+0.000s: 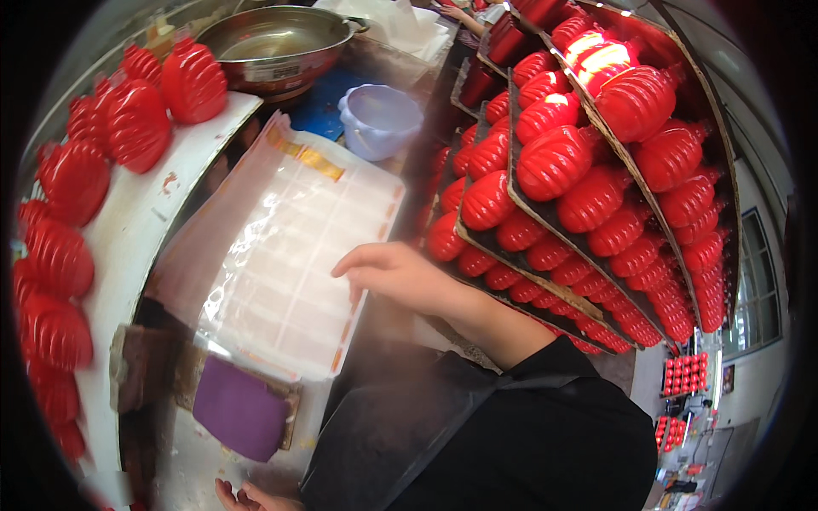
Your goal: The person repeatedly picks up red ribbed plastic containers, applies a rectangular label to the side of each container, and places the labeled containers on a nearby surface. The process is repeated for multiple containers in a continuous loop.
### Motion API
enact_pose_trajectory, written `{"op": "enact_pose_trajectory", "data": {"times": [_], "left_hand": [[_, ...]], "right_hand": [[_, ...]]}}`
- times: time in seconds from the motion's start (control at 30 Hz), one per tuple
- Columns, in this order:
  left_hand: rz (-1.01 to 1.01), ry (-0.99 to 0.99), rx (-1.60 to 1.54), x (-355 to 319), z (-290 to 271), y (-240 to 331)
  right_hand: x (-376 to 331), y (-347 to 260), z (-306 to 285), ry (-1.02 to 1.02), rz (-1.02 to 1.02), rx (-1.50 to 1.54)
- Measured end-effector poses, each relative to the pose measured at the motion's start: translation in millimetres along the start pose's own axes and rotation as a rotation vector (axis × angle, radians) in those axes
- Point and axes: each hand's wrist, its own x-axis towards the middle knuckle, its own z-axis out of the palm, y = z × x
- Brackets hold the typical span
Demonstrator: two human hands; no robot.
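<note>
My right hand [394, 274] hovers by the right edge of a stack of whitish, glossy sheets [290, 247] marked with a pale grid and orange strips. Its fingers are loosely bent and apart, and nothing shows in them; whether the fingertips touch the sheets I cannot tell. Only part of my left hand [247, 496] comes in at the bottom edge, fingers apart and no object visible in them. Above it a purple pad [240, 410] rests on a wooden block, just below the near end of the sheets.
Red glossy ribbed pieces [136, 123] stand along a white curved board [162, 187] on the left. Tilted racks [588, 285] hold many more on the right. Beyond the sheets are a lavender bucket [379, 119] and a wide metal pan [277, 43]. Another person's hand [464, 19] shows at the far top.
</note>
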Motion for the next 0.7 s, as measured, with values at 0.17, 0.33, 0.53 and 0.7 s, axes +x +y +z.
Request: {"op": "enact_pose_trajectory", "data": {"times": [0.17, 0.33, 0.53, 0.7], "left_hand": [[0.115, -0.006, -0.081, 2, 32, -13], [0.086, 0.0, -0.049, 3, 37, -23], [0.053, -0.029, -0.015, 7, 38, -36], [0.038, -0.029, 0.018, 7, 29, -41]], "right_hand": [[-13, 0, -55, 0.343, 0.038, 0.163], [6, -4, -102, 0.735, -0.157, 0.131], [48, -12, -161, 1.013, -0.365, 0.231], [91, 11, -241, 1.349, -0.434, 0.314]]}}
